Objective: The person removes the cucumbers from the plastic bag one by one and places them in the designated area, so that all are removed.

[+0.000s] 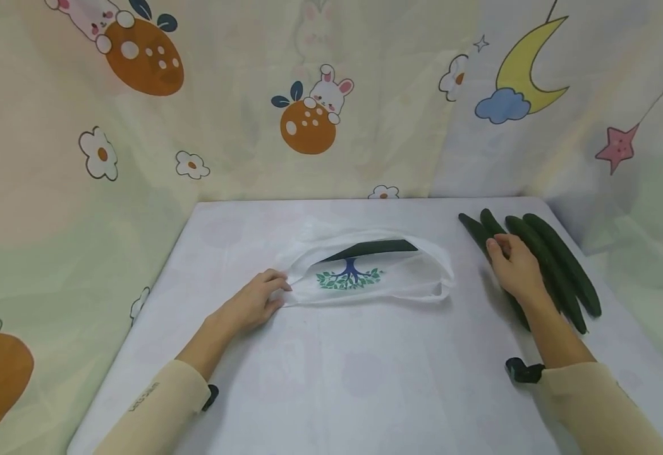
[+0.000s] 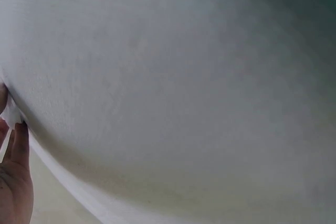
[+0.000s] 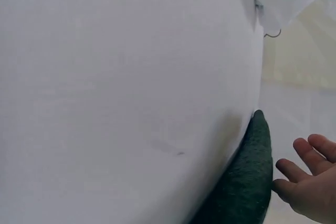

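A white bag [image 1: 411,281] with a blue and green tree print lies on the table, its mouth spread. Inside it shows a dark green cucumber [image 1: 373,249], partly covered by the bag. At the bag's left end my left hand [image 1: 260,297] pinches the edge; a bit of white material sits between thumb and fingers of the left hand [image 2: 16,182] in the left wrist view. Over the several cucumbers [image 1: 564,265] at the right is my right hand [image 1: 516,268]. In the right wrist view, its fingers are loosely extended beside a cucumber [image 3: 247,177], not gripping it.
The white tabletop [image 1: 354,379] stretches out in front of the bag. Behind and at the sides hangs a printed cloth [image 1: 240,114] with rabbits, flowers and a moon. A dark wrist device [image 1: 523,371] is on the right wrist.
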Demonstrator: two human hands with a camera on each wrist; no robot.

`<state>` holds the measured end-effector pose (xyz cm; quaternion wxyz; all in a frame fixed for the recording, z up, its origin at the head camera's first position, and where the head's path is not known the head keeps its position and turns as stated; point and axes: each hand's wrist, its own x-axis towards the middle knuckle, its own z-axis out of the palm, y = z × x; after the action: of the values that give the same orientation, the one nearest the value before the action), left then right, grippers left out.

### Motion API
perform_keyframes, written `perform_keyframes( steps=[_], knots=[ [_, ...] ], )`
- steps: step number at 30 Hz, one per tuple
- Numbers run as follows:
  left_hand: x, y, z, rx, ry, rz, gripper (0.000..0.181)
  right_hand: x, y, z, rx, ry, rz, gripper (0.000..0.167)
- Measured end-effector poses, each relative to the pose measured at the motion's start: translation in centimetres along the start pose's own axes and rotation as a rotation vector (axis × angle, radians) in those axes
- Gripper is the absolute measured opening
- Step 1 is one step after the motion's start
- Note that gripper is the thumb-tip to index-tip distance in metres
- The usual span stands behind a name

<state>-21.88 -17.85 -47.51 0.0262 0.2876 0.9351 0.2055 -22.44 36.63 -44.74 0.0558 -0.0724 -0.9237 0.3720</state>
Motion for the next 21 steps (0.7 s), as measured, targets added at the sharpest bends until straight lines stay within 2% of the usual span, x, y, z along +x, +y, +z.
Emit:
perform_keyframes(
  steps=[9,16,21],
  knots=[
    [0.1,-0.1,0.1,0.000,-0.015,-0.002,0.022,-0.4,-2.1,0.0,0.013,-0.012,-0.075,0.069],
    [0.0,0.0,0.1,0.008,-0.016,-0.012,0.022,-0.9,-3.1,0.5,0.115,-0.034,-0.247,0.062],
    [0.0,0.1,0.0,0.015,-0.016,-0.014,0.023,-1.2,-3.9,0.6,0.145,-0.056,-0.309,0.062]
  ],
)
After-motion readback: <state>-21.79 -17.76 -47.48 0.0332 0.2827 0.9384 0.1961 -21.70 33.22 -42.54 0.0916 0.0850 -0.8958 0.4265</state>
